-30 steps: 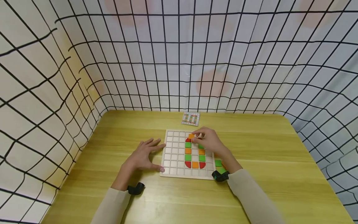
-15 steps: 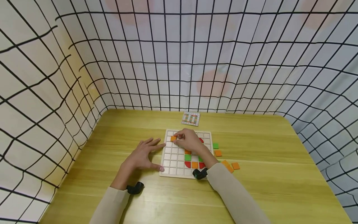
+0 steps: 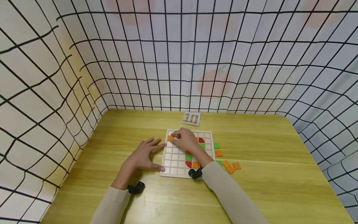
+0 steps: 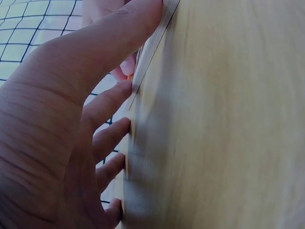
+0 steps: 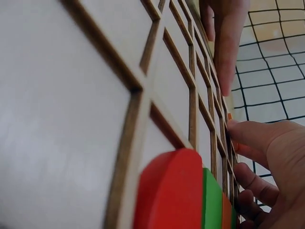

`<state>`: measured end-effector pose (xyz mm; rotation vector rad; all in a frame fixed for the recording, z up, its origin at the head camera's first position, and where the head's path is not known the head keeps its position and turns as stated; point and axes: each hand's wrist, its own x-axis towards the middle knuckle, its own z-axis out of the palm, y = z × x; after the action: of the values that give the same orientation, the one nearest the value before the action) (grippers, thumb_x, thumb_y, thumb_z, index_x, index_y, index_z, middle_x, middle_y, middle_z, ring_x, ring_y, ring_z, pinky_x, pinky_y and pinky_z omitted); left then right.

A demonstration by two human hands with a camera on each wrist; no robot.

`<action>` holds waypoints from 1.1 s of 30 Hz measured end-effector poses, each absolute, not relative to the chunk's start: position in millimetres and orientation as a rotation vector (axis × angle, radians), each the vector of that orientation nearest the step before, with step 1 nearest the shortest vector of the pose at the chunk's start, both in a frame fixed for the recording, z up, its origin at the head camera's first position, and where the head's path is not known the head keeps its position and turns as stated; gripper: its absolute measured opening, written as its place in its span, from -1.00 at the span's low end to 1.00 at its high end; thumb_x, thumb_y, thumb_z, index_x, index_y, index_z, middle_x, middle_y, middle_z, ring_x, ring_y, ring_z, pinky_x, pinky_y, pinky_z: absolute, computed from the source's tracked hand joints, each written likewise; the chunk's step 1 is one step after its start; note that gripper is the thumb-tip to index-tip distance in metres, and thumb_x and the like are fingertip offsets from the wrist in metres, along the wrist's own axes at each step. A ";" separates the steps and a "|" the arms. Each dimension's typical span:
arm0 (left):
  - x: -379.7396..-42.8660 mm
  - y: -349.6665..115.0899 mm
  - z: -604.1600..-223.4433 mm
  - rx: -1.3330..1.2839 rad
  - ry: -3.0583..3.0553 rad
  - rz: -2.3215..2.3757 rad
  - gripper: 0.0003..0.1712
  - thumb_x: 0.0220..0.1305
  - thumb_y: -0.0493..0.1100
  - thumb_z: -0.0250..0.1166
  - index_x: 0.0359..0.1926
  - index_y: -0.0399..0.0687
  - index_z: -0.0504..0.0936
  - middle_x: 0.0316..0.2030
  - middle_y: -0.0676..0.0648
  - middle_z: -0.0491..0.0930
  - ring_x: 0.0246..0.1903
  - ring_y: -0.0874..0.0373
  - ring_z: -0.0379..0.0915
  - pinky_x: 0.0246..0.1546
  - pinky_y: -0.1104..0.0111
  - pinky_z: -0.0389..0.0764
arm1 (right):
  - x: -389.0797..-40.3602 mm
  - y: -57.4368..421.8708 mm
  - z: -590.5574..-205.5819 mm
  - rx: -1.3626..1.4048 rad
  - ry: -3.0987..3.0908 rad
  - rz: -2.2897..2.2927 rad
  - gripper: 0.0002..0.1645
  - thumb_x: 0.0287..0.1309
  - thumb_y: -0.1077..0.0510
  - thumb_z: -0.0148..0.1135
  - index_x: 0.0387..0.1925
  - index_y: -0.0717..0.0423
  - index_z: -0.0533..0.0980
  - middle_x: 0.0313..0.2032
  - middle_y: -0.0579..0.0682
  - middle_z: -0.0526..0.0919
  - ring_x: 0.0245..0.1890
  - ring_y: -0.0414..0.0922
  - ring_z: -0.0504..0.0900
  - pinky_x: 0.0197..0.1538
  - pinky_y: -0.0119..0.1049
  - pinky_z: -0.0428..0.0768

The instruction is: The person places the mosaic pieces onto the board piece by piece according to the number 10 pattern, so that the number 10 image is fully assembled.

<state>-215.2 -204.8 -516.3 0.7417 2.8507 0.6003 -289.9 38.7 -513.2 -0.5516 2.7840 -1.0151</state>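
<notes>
A pale wooden grid board [image 3: 174, 163] lies on the table. With thumb and fingers my right hand [image 3: 185, 140] pinches an orange square tile [image 3: 170, 137] at the board's upper left, second row of cells. That tile's orange edge [image 5: 229, 116] peeks out at the fingertips in the right wrist view. My left hand [image 3: 145, 155] rests spread at the board's left side, thumb on the near left corner, index fingertip at the edge. Red quarter-round tiles [image 3: 201, 140], green squares [image 3: 188, 157] and orange squares [image 3: 195, 165] sit in cells, partly hidden by my right arm.
A small pattern card [image 3: 191, 118] lies behind the board. Right of it are loose tiles: a green square [image 3: 216, 145], an orange square [image 3: 219, 153], another orange one [image 3: 236, 165] and several bunched near my right sleeve. Black-lined white cloth [image 3: 179, 56] walls the table's back and sides.
My right hand has carried the orange tile leftward from above the ring of coloured tiles to the board's upper-left cells. My left hand stays in place.
</notes>
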 end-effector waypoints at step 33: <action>-210.1 -201.4 -511.5 0.733 2.846 0.633 0.22 -0.18 0.57 0.51 0.53 0.34 0.35 0.60 -0.06 0.14 0.60 -0.28 -0.09 0.51 -0.39 -0.12 | -256.4 143.4 -498.4 -0.663 2.757 -1.163 -0.59 0.27 -0.04 0.44 0.11 -0.03 0.72 -0.11 -0.09 0.71 -0.18 -0.08 0.54 -0.11 -0.21 0.55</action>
<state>-210.1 -201.4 -511.5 0.7333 2.8460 0.6334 -256.4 143.4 -498.4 -0.6628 2.7571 -1.1632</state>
